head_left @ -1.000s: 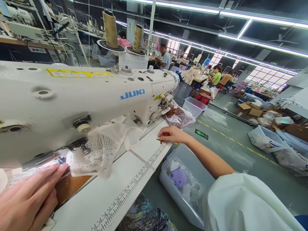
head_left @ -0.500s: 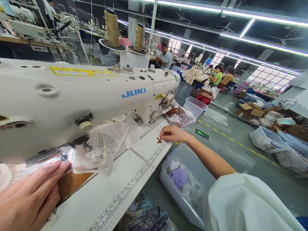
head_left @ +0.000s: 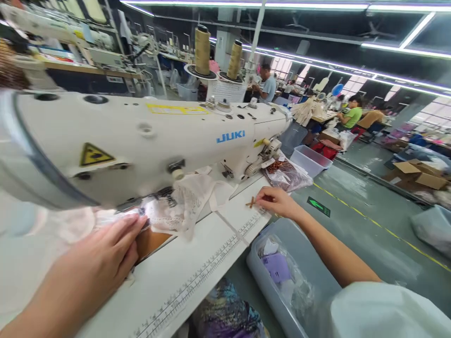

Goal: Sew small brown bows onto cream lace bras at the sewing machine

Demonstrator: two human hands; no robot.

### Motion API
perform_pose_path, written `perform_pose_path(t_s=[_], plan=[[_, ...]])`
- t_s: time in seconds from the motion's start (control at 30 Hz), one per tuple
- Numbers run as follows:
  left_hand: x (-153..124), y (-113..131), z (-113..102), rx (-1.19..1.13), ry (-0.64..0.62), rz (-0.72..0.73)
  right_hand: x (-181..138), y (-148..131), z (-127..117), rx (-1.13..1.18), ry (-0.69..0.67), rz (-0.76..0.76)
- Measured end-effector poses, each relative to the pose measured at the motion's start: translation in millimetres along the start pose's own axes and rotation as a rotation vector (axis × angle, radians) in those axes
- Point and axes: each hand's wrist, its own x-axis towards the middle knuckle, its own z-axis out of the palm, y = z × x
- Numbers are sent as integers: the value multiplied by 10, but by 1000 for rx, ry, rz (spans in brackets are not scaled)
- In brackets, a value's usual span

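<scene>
My left hand [head_left: 95, 263] lies flat on white lace fabric [head_left: 176, 206] under the arm of a white JUKI sewing machine [head_left: 148, 136], fingers pressing the cloth onto the table [head_left: 197, 263]. My right hand [head_left: 276, 202] reaches to the table's far right edge and pinches a small brown cross-shaped trim piece [head_left: 251, 203] between its fingertips, just above the printed ruler [head_left: 211, 267]. A clear bag of brown trim pieces [head_left: 287, 174] sits right behind that hand.
Two tan thread cones [head_left: 202, 49] stand on top of the machine. A grey bin [head_left: 282, 281] holding plastic bags and a purple piece sits on the floor by my right arm. Other workers sit at tables behind, among boxes [head_left: 416, 171] and another clear bin [head_left: 310, 159].
My view has swung left and the machine now fills more of the frame. My right hand has lifted the small brown piece off the table edge. The left hand stays on the lace.
</scene>
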Motion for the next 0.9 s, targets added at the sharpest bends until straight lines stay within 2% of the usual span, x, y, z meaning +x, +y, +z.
perform_pose_path(t_s=[0.1,0.17,0.27,0.33,0.4,0.5,0.7,0.9], plan=[[27,75,-118,84,-19,-31,-8,-482,145,104,64,-116],[50,103,-200,100,-16,-18,40,-868,379,195,40,-234],[68,121,-291,56,-8,26,224,-1353,939,256,-25,-387],[66,122,-322,28,2,45,420,-1514,1340,200,-52,-468],[53,120,-335,13,0,35,634,-1542,1654,129,-54,-508],[22,112,-322,6,-17,-2,886,-1462,1883,41,-53,-450],[-28,75,-238,145,99,84,1030,-1389,1928,-134,-71,-114],[-24,68,-238,101,125,60,1173,-1296,2041,-172,-75,-71]])
